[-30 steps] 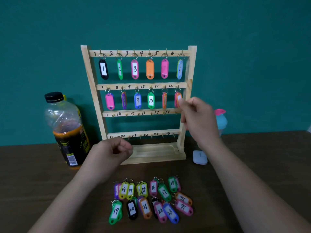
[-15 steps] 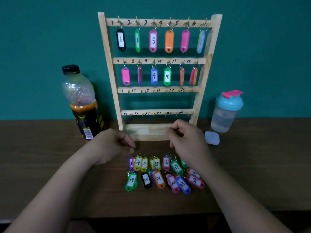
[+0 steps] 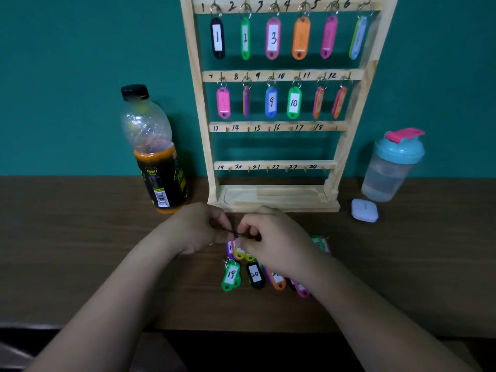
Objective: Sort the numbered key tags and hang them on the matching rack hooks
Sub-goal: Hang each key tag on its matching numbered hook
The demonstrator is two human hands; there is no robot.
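The left hand [image 3: 197, 229] and right hand [image 3: 276, 242] meet over the table [image 3: 80, 251], just near of the wooden rack [image 3: 199, 108]. Fingers of both are curled, their tips pinching one small dark piece [image 3: 239, 234] too small to identify. The loose key tags [image 3: 277, 281] lie under and nearer than the hands; green tag 19 [image 3: 231, 275] and black tag 20 [image 3: 255, 275] show, while the right hand covers others.

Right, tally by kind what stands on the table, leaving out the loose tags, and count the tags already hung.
Hung key tags: 12
Wooden rack: 1
Drink bottle: 1
Shaker cup: 1
Small white case: 1
Total: 16
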